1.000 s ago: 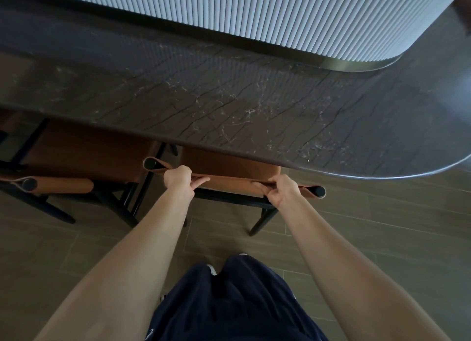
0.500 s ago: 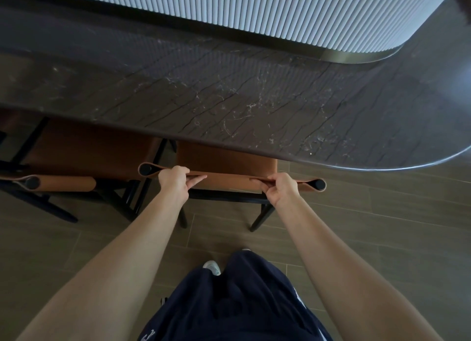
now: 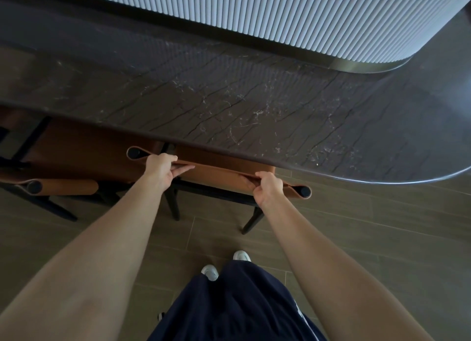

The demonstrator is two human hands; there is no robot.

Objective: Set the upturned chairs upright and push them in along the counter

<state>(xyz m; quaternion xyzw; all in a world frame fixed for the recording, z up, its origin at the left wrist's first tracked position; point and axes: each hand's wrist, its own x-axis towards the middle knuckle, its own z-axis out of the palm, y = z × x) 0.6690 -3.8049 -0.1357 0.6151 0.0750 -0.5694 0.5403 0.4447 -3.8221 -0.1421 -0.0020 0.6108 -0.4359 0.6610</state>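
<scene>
Fingers [image 3: 167, 159]: mine, curled tight over the tan leather backrest [image 3: 219, 173] of the chair [image 3: 224, 159].
Left hand [image 3: 161, 168]: gripping the backrest near its left end, just inside the leather loop around the black post.
Right hand [image 3: 267, 185]: gripping the same band near its right end, beside the other post.
Chair: upright on black legs, seat tucked under the front edge of the dark marble counter [image 3: 229, 106], backrest close along that edge.
Second chair [image 3: 84, 147]: upright to the left, also partly under the counter's front edge.
Fluted panel [image 3: 280, 17]: pale, running along the counter's far edge.
Floor [image 3: 369, 238]: grey planks, my white shoes [image 3: 210, 272] planted behind the chair.
</scene>
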